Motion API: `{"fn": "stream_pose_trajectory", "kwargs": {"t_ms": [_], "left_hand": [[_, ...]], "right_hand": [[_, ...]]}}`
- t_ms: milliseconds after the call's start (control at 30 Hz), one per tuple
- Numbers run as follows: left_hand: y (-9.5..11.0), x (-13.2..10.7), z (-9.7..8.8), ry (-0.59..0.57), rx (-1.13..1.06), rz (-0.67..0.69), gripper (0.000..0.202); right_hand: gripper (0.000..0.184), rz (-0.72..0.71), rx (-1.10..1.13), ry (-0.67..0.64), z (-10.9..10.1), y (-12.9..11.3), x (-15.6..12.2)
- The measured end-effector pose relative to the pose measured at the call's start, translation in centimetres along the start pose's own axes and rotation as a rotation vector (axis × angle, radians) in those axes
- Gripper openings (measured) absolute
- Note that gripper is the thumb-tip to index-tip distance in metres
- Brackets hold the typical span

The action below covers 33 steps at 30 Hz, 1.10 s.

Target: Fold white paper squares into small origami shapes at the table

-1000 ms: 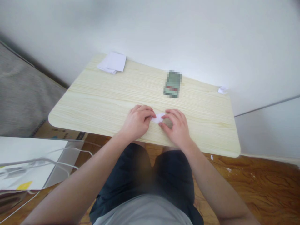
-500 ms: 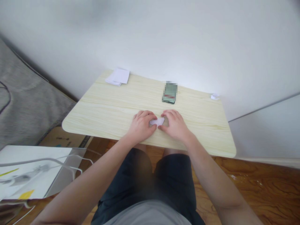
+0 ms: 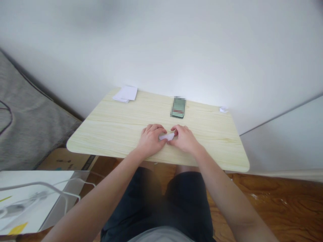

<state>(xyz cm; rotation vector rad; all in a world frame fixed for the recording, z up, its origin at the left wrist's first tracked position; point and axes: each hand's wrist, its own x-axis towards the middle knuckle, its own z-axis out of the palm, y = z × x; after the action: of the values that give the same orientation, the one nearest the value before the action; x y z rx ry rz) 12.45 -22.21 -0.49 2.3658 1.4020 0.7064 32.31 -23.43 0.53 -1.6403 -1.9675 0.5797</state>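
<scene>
Loose white sheets point(image 3: 128, 93) lie at the back left of a pale tabletop point(image 3: 101, 132). Left hand point(image 3: 151, 139) pinches one end of a small folded paper point(image 3: 166, 137), near the front edge. Green, pixel-blurred object point(image 3: 178, 108) beyond. Right hand point(image 3: 185, 138), thumb and fingers curled, grips the paper's other end. Crumpled white scrap point(image 3: 223, 109) at back right.

No text can be read; the cardboard box point(image 3: 57, 158) at left, below the counter point(image 3: 212, 134), bears dark print, perhaps lettering, too blurred to decipher.
</scene>
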Motion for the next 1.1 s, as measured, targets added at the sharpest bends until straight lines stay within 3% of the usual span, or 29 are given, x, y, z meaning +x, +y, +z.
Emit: {"fn": "stream_pose_trajectory", "kwargs": {"t_ms": [233,300,467,600,767,900,1100], "left_hand": [[-0.6,1.9,0.5,0.061,-0.095,-0.057,0.023],[-1.0,3.2,0.6,0.063,-0.229,-0.081,0.017],[-1.6,8.0,0.8,0.020,-0.429,-0.067,0.014],[-1.2,10.7,1.1,-0.016,-0.547,-0.024,0.018],[-1.7,10.7,1.7,0.004,-0.759,-0.035,0.024],[-2.4,10.3,1.6,-0.100,-0.958,-0.103,0.030],[-2.4,10.5,1.6,-0.148,-1.084,-0.110,0.030]], "right_hand": [[0.048,0.076,0.247,0.080,1.1,0.2,0.9],[0.045,0.131,0.377,0.118,1.1,0.6,1.8],[0.019,0.225,0.621,0.102,-0.1,1.9,4.8],[0.025,0.277,0.831,0.050,-1.2,2.5,6.4],[0.030,0.294,0.973,-0.017,-1.6,2.8,7.5],[0.034,0.284,1.061,-0.069,-1.7,3.3,7.8],[0.034,0.216,1.007,0.023,-1.7,3.6,7.1]]}}
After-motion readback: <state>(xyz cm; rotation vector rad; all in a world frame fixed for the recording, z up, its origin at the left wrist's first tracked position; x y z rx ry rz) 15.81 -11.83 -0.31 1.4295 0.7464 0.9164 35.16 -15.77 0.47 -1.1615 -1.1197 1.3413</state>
